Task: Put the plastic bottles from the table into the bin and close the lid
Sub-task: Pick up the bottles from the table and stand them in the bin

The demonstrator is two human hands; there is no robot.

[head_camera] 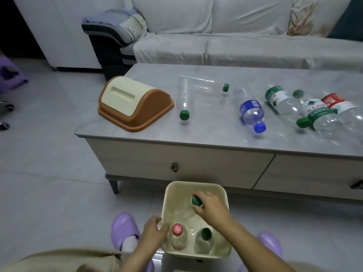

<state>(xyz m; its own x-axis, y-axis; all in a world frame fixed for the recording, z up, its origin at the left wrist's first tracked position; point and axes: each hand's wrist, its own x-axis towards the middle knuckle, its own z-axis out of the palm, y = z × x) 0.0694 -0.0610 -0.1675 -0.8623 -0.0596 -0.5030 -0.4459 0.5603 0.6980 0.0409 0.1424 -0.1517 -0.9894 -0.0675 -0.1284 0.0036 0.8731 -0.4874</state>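
- The red-labelled bottle is cut off at the right edge of the worktop.
- A green-capped bottle is grasped in the right hand's grip, inside the open bin on the floor.
- The bin's near-left rim is clasped by the left hand.
- The lid lies on the worktop beside the loose bottles.

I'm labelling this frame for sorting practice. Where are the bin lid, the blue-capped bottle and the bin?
bin lid (119, 99): head view, on its cream swing flap.
blue-capped bottle (252, 113): head view, on its clear body below the blue label.
bin (167, 195): head view, on its left rim.
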